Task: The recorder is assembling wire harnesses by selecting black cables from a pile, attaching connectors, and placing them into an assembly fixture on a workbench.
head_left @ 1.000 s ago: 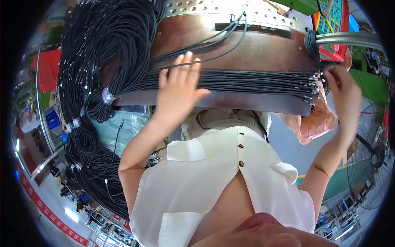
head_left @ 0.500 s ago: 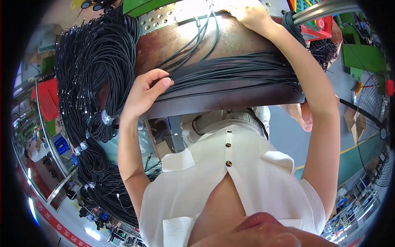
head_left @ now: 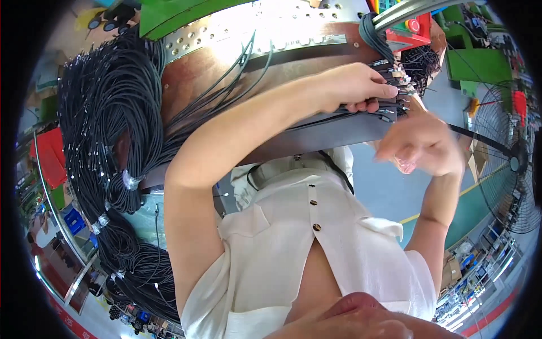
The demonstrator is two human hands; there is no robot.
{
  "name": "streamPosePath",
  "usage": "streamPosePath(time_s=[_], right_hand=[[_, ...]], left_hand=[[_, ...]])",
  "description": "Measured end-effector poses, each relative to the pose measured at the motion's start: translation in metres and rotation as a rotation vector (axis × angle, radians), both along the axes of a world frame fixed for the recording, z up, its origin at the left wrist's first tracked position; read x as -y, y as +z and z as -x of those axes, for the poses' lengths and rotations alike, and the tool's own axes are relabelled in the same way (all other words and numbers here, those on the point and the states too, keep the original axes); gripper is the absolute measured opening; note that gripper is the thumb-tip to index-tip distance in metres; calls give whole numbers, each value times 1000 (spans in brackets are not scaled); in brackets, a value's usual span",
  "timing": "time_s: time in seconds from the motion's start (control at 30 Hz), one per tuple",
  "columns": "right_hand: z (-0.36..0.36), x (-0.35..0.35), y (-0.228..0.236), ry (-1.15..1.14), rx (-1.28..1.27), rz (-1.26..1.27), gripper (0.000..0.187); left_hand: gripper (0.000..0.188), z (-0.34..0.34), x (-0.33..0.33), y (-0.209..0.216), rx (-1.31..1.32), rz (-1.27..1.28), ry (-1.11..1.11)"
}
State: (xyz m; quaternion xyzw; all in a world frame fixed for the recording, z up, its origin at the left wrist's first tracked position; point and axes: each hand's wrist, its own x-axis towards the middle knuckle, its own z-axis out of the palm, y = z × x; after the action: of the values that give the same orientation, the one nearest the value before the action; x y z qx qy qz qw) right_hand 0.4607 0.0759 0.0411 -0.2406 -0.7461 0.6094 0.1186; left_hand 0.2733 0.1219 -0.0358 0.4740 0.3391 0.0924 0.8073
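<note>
My left hand (head_left: 366,89) reaches across the bench to its right end, fingers curled over the ends of a bundle of black cables (head_left: 189,127). Its thumb points toward the small metal-tipped connectors (head_left: 402,85) at the cable ends. Much of the bundle lies hidden under my left forearm. Just off the bench's right front corner is my right hand (head_left: 422,144), smeared by motion, so its fingers cannot be read. Several loose cables (head_left: 244,59) run from the bright metal strip at the back down toward the bundle.
Thick bundles of black cable (head_left: 113,85) hang at the left. A green machine part (head_left: 180,16) and a perforated metal plate (head_left: 197,40) stand at the back. Right of the bench are a red box (head_left: 403,39), a pile of short black parts (head_left: 420,62) and a fan (head_left: 502,158).
My left hand has gone from the bundle's left end to its right end. My right hand has left the back metal strip and come down near the right corner. The view has shifted slightly.
</note>
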Motion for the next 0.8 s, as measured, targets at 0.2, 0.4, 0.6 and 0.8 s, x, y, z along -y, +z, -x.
streamPosePath(time_s=[0.2,0.4,0.6,0.8], right_hand=[[18,14,-35,-399,370,-86,16],[82,-76,-111,-492,247,-1123,24],[91,-46,-110,-389,133,-876,29],[109,-18,-82,-329,18,-1263,35]], left_hand=[[29,21,68,30,191,252,384],[30,44,112,21,202,131,784],[32,77,121,12,309,295,951],[30,81,121,3,356,457,927]])
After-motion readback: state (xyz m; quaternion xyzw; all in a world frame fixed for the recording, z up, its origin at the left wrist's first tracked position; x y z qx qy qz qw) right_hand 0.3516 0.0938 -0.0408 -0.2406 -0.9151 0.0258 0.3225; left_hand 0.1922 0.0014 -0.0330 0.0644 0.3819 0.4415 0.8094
